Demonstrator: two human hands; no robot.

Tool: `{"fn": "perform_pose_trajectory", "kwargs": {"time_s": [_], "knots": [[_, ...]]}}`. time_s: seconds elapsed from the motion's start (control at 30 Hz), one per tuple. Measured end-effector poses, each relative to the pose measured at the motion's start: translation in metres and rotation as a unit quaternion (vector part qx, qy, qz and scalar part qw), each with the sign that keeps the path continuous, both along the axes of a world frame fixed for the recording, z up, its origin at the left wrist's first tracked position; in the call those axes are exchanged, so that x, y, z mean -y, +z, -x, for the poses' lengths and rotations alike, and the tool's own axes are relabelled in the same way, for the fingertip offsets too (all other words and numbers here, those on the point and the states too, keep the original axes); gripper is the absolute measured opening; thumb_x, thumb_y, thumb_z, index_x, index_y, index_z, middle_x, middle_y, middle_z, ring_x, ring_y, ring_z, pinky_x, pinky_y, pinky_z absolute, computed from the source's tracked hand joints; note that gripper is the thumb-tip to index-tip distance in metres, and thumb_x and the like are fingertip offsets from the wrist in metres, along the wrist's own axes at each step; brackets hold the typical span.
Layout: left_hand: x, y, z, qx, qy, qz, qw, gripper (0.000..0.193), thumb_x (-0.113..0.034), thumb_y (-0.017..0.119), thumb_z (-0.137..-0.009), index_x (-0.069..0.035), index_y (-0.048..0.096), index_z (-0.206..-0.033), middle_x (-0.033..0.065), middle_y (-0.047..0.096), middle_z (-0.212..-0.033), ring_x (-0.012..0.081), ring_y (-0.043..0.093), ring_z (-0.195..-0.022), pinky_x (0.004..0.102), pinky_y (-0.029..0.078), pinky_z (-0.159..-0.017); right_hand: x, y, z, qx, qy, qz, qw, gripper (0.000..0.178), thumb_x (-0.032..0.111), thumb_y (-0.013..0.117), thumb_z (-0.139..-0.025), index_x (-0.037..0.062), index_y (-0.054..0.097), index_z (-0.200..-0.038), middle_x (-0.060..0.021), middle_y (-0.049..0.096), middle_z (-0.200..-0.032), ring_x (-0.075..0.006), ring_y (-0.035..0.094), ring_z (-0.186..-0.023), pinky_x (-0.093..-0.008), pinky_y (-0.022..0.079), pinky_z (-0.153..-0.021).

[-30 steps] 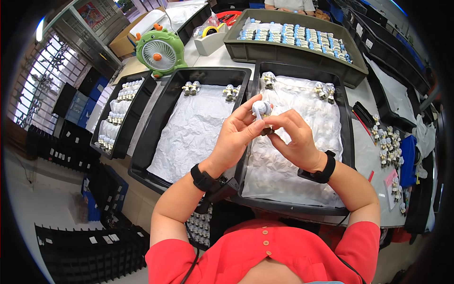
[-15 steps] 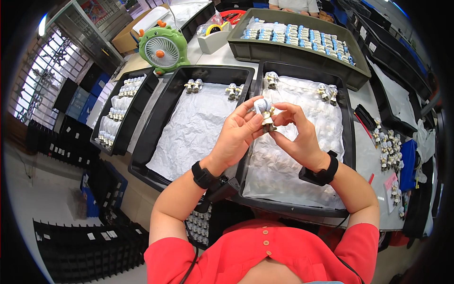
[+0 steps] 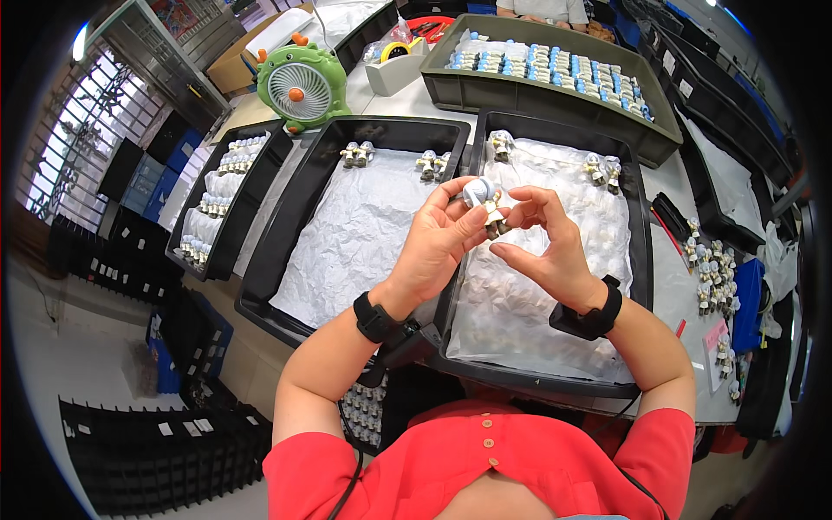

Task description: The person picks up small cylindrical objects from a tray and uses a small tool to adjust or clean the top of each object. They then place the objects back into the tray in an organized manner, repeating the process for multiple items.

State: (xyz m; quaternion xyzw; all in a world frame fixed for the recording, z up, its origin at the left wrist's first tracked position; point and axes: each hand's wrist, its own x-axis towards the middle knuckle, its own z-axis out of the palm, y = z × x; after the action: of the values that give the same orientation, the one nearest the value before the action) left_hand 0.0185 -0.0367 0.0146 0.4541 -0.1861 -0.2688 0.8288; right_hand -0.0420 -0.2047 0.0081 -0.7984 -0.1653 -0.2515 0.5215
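Note:
My left hand (image 3: 438,243) pinches a small figurine (image 3: 492,217) with a pale blue-grey head, white-and-gold body and dark feet, tilted above the gap between two black trays. On the figurine's other side, the bent fingers of my right hand (image 3: 555,251) meet its body, while that thumb stays lower, near the feet. The left black tray (image 3: 260,282) is lined with crumpled white paper and has a few similar figurines (image 3: 357,154) along its far end. In the right black tray (image 3: 640,260), white sheets cover bumpy rows, with figurines (image 3: 600,171) standing at the far corners.
A green fan (image 3: 299,91) stands behind the left trays, beside a tape dispenser (image 3: 394,69). The olive crate (image 3: 555,102) at the back holds rows of figurines. Loose figurines (image 3: 715,277) lie at the right by a blue bin (image 3: 747,303). A co-worker (image 3: 546,10) sits beyond.
The figurine turns slightly in my fingers, its feet swinging a little to the right. My right thumb shifts a little away from it. The trays stay where they were.

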Motion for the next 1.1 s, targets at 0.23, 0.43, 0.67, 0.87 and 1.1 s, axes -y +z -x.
{"fn": "perform_pose_trajectory", "kwargs": {"time_s": [0.23,0.43,0.67,0.87,1.1], "knots": [[0.002,0.0,0.007,0.134,0.048,-0.058,0.988,0.052,-0.007,0.067,-0.081,-0.004,0.038,-0.123,0.0075,0.049,-0.114,0.015,0.054,-0.099,0.0276,0.047,-0.085,0.0,-0.004,0.0,0.036,-0.013,0.085,0.996,0.054,0.006,0.072,-0.072,0.0059,0.048,-0.12,-0.0067,0.06,-0.09,-0.0153,0.059,-0.083,-0.0288,0.047,-0.075],[0.006,0.003,0.009,0.201,0.064,-0.043,0.976,0.051,-0.003,0.064,-0.082,-0.001,0.038,-0.126,0.0081,0.044,-0.112,0.0137,0.052,-0.097,0.0251,0.05,-0.078,0.0,-0.005,0.002,-0.178,0.104,-0.239,0.949,0.048,0.005,0.057,-0.086,0.0017,0.038,-0.129,-0.0106,0.061,-0.103,-0.0147,0.059,-0.091,-0.0287,0.048,-0.079],[0.005,0.0,0.007,0.225,0.117,-0.102,0.962,0.042,-0.003,0.062,-0.083,0.001,0.043,-0.12,0.0094,0.049,-0.108,0.0125,0.056,-0.091,0.0242,0.052,-0.073,-0.003,-0.013,0.001,-0.145,0.088,-0.171,0.971,0.05,0.007,0.057,-0.086,0.0015,0.036,-0.131,-0.0122,0.065,-0.095,-0.0167,0.063,-0.085,-0.0293,0.049,-0.079],[0.002,-0.011,-0.004,0.07,0.065,-0.116,0.989,0.039,-0.007,0.061,-0.085,-0.004,0.044,-0.12,0.0085,0.06,-0.104,0.0128,0.059,-0.092,0.0257,0.05,-0.079,-0.001,-0.013,0.0,-0.17,0.055,-0.06,0.982,0.055,0.009,0.061,-0.084,0.0022,0.035,-0.132,-0.0133,0.066,-0.092,-0.0193,0.065,-0.083,-0.0302,0.049,-0.08],[-0.01,-0.008,-0.071,0.064,0.066,-0.211,0.973,0.039,-0.006,0.06,-0.084,-0.007,0.045,-0.12,0.0071,0.063,-0.099,0.0135,0.062,-0.087,0.0261,0.049,-0.072,0.003,-0.012,0.0,-0.148,0.062,-0.036,0.986,0.056,0.01,0.06,-0.084,0.0045,0.035,-0.134,-0.013,0.065,-0.096,-0.02,0.065,-0.086,-0.031,0.049,-0.082]]}}
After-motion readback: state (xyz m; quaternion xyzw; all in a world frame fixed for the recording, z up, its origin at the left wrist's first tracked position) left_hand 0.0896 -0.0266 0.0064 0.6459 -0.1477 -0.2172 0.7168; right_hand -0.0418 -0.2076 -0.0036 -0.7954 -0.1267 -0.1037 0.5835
